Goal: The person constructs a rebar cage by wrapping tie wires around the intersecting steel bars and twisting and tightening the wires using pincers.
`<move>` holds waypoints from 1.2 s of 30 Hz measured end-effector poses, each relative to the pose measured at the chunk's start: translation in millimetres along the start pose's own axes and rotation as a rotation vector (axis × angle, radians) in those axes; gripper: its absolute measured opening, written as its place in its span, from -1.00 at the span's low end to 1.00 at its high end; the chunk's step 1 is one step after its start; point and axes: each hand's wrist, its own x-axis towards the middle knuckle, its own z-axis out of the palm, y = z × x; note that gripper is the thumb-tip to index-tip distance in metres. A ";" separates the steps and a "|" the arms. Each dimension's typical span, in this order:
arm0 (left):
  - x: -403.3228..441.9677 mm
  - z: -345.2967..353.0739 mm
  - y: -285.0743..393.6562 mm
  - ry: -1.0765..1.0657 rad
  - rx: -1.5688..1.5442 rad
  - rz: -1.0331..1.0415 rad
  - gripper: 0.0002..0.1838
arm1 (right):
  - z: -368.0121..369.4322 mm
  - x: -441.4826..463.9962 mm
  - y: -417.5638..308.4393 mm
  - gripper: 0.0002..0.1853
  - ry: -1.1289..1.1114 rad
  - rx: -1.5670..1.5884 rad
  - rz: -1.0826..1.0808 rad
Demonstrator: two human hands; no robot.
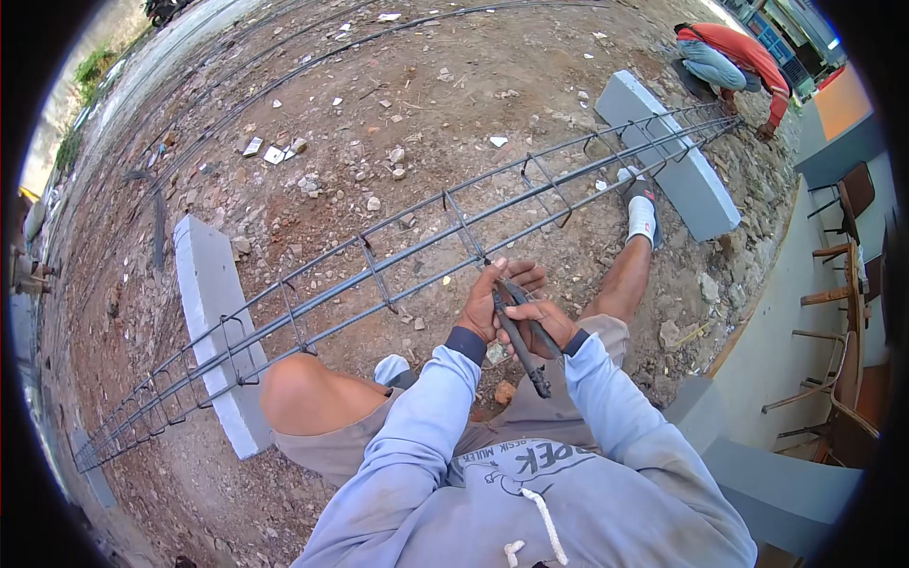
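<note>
Both of my hands meet at the near side of a long rebar cage [417, 248], around dark-handled pincers [519, 339]. My left hand [481, 308] is closed around the upper part of the pincers, its thumb close to a stirrup corner and its fingertips showing beyond the tool. From the other side, my right hand [547, 320] grips the pincers, fingers bent over a handle. The jaws are mostly hidden between my hands, beside the lower bar. I cannot make out any tie wire there.
Two pale blocks, one on the left [220, 322] and one on the right [668, 156], support the cage. A person in red [743, 59] crouches at its far end. Rubble-strewn ground [312, 199] surrounds it, with long loose bars [331, 45] behind. Chairs [855, 194] stand right.
</note>
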 end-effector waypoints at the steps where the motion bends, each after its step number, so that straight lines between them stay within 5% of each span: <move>1: 2.1 -5.3 1.8 0.006 0.000 -0.033 -0.52 | 5.7 -2.2 -0.1 -0.67 0.012 0.001 -0.017; 6: 11.1 -6.6 -8.9 0.071 -0.085 0.031 -0.74 | -3.9 -29.2 6.0 -0.61 0.399 -0.488 0.088; 9: 7.6 1.1 -8.8 0.152 -0.011 0.050 -0.75 | -28.0 -49.3 29.7 -0.51 0.606 -0.341 -0.106; 12: 9.6 -0.1 -14.5 0.223 0.067 0.080 -0.77 | -16.3 -61.8 37.5 -0.41 0.841 -0.949 -0.526; 13: 12.4 2.0 -17.0 0.249 0.100 0.098 -0.78 | 1.0 -63.5 37.7 -0.39 0.809 -1.323 -0.545; 16: 15.7 11.1 -20.7 0.357 0.140 0.150 -0.74 | 41.0 -47.0 56.3 -0.53 1.021 -1.669 -0.492; 18: 13.2 17.5 -19.7 0.457 0.231 0.177 -0.62 | 34.9 -32.2 59.2 -0.63 1.086 -1.562 -0.400; 20: 21.3 -1.2 -26.5 0.484 0.410 0.177 -0.51 | 3.2 -23.5 67.3 -0.69 0.891 -1.510 -0.345; 21: 16.8 -2.0 -21.8 0.457 0.468 0.169 -0.49 | 4.5 -24.2 52.9 -0.70 0.711 -1.160 -0.146; 22: 12.0 -1.2 -14.8 0.409 0.443 0.153 -0.53 | 7.6 -30.5 40.9 -0.70 0.519 -0.810 0.056; 24: -0.3 1.6 -8.4 0.308 0.296 0.115 -0.57 | -15.0 -33.0 43.1 -0.61 0.146 -0.174 0.011; 27: -7.7 6.9 -4.6 0.147 0.014 0.028 -0.61 | -33.0 -24.5 49.6 -0.49 -0.169 0.239 0.103; 30: -8.6 0.3 -10.4 0.027 -0.109 -0.099 -0.64 | -41.8 -18.2 57.8 -0.39 -0.182 0.241 0.138; 32: 3.4 -15.3 -16.0 -0.090 -0.193 -0.109 -0.62 | -33.9 -24.2 52.6 -0.46 0.095 -0.157 0.101; 34: 5.4 -6.0 -16.1 0.096 -0.046 -0.066 -0.60 | 8.5 -39.7 36.2 -0.47 0.539 -0.820 0.011; 36: 8.3 -0.5 -23.1 0.253 0.036 -0.027 -0.58 | 12.6 -47.5 55.2 -0.52 0.727 -1.224 -0.334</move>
